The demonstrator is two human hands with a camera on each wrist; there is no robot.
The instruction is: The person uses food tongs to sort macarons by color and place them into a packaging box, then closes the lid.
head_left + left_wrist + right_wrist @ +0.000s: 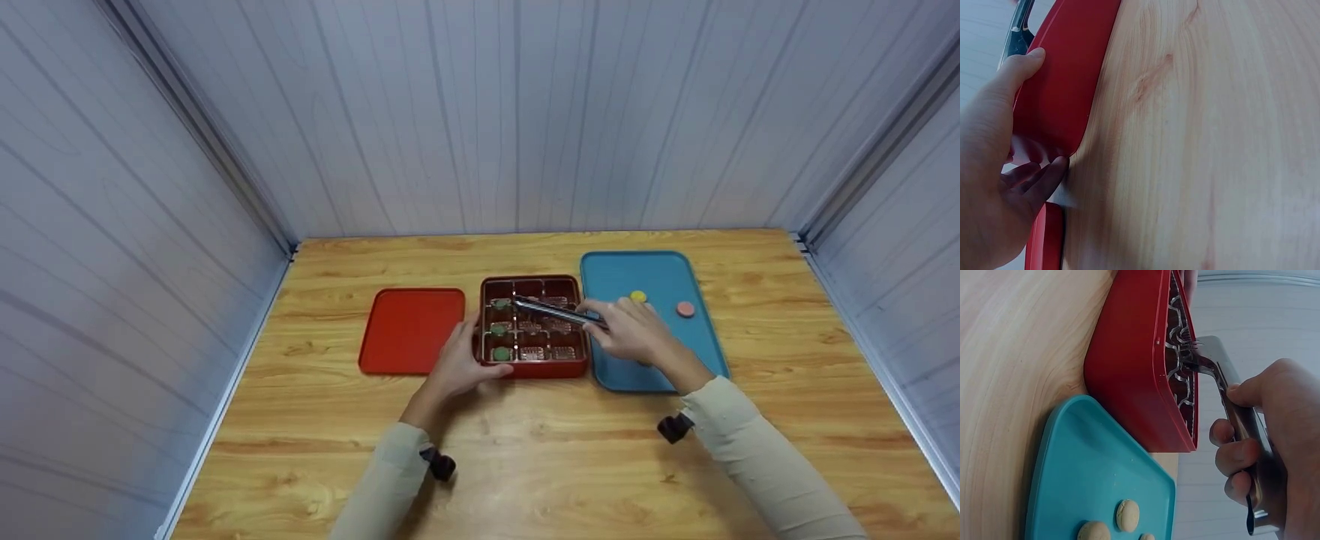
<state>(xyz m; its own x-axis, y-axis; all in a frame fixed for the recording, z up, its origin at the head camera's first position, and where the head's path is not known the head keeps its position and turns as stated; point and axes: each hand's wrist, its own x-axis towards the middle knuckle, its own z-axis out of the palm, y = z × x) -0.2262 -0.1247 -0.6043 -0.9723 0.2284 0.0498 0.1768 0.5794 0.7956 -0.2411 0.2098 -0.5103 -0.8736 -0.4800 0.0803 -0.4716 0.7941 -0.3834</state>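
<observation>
A red box [547,369] with a clear divided insert stands mid-table; three green macarons [502,352] lie in its left column. My left hand [459,364] grips its near left corner, thumb along the front wall [1067,73] and fingers against the left side. My right hand [634,330] holds metal tongs [559,311] slanting over the box from the right. The tongs' tips reach in among the dividers, near the farthest green macaron in the head view. In the right wrist view, the thumb and curled fingers wrap the tongs' arms [1249,427].
Right of the box lies a blue tray [637,266] with a yellow macaron [637,296] and a pink macaron [685,309]; my right hand covers part of it. A flat red lid [412,330] lies to the left. Pale walls enclose the wooden table [540,450].
</observation>
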